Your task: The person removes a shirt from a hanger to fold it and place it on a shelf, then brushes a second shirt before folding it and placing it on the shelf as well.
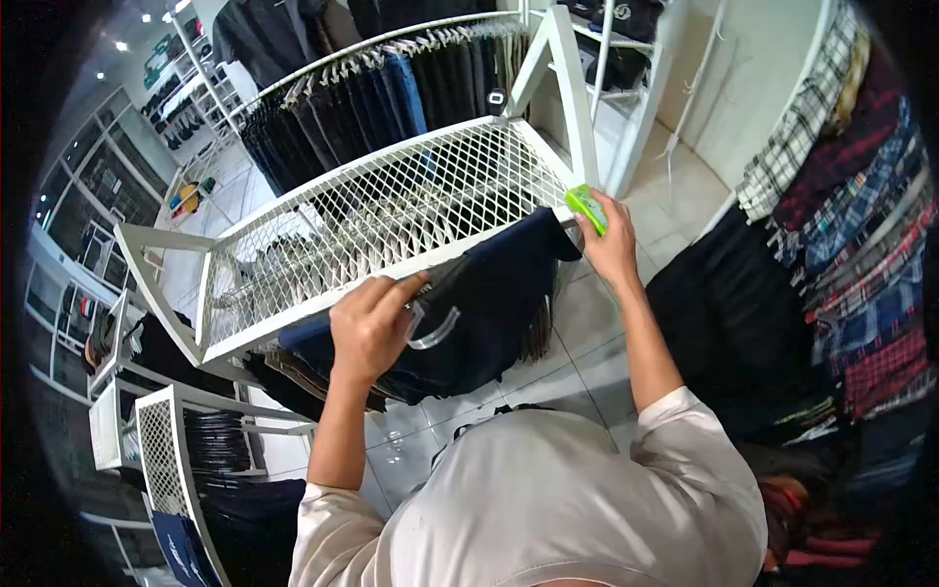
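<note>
My right hand (608, 235) is closed around a bright green object (586, 209) at the right end of a white mesh rack (391, 201). Closed fingers of my left hand (372, 323) hold a clear plastic hanger (433, 329) by the rack's front edge. Dark trousers (509, 284) hang just below that edge, between my two hands. Through the mesh, a row of pale hangers shows underneath.
Behind the rack, dark trousers (342, 117) hang on a curved rail. Plaid shirts (831, 196) and black garments (734, 313) hang at the right. A smaller white mesh rack (161, 450) stands at the lower left. The floor is tiled.
</note>
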Motion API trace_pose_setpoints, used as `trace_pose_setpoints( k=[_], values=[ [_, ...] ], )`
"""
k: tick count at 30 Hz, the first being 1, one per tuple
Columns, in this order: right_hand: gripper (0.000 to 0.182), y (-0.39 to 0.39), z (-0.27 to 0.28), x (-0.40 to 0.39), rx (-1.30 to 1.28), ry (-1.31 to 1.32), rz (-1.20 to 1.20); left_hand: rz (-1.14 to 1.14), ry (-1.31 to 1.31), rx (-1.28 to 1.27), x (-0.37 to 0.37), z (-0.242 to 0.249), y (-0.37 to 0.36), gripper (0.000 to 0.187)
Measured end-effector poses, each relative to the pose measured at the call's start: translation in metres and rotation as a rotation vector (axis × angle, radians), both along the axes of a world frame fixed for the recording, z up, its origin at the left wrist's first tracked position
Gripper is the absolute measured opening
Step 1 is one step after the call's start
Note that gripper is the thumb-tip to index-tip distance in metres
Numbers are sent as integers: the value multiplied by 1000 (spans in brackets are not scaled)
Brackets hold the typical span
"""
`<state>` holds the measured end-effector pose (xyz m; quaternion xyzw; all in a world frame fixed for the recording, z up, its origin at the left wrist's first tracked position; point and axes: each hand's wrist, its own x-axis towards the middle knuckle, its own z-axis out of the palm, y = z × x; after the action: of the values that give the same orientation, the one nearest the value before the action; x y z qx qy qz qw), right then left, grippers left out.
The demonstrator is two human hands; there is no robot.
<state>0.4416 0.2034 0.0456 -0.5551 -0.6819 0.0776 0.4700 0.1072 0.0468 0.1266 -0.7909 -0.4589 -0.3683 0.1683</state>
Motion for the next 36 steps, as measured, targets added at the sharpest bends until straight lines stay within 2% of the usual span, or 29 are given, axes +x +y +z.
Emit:
trace_pose_setpoints(
  k=[2,4,6,7,8,9,14,15,16,17,18,20,21,22,24,25,26,28,29,30,32,34,36],
  values=[
    [46,18,-3,-12,116,39,132,50,-241,-193,-2,6,-3,32],
    [46,32,6,-34,96,44,194,56,-401,-338,-6,11,-6,23],
    [46,62,9,-52,-46,-64,153,76,-363,-288,-15,2,-4,23],
    [47,82,-1,-60,-86,-126,147,125,-394,-395,-16,3,-7,28],
    [48,98,-12,-67,-3,-136,190,175,-425,-500,-16,4,-9,34],
    [48,108,-17,-74,7,-211,164,293,-415,-600,-4,21,-15,41],
    [53,127,-38,-85,-124,-353,155,279,-438,-564,-7,10,-27,43],
    [54,122,-37,-88,-63,-415,104,313,-395,-541,-4,17,-33,44],
    [56,109,-31,-89,-3,-475,53,345,-352,-519,-4,20,-38,46],
    [60,97,-24,-92,40,-432,94,332,-361,-527,-13,11,-39,50],
    [54,78,-12,-100,85,-365,146,341,-364,-530,-21,8,-42,50],
    [47,24,20,-116,60,-161,515,302,-495,-676,-32,4,-49,58],
    [45,-7,37,-121,-139,-137,738,343,-517,-714,-35,7,-54,60],
    [45,-33,49,-127,-340,-110,955,349,-518,-713,-43,2,-58,60],
    [44,-63,51,-141,-378,-185,1258,280,-551,-599,-62,-8,-70,58],
    [42,-76,49,-150,-393,-193,1270,327,-498,-575,-70,-3,-79,53],
    [41,-86,47,-159,-321,-178,1277,289,-577,-579,-75,3,-90,51],
    [39,-106,51,-178,-385,-183,1357,327,-580,-523,-90,10,-112,49],
    [39,-119,55,-189,-384,-200,1378,360,-609,-550,-114,-6,-121,50],
    [38,-134,60,-201,-431,-217,1362,465,-572,-463,-127,-16,-133,54],
    [37,-168,58,-225,-486,-254,1383,444,-720,-454,-136,-6,-153,60],
    [34,-200,43,-251,-531,-178,1221,641,-358,-24,-137,-8,-173,68],
    [37,-235,14,-280,-587,-109,1258,780,-646,-35,-136,-27,-193,69]
  ],
)
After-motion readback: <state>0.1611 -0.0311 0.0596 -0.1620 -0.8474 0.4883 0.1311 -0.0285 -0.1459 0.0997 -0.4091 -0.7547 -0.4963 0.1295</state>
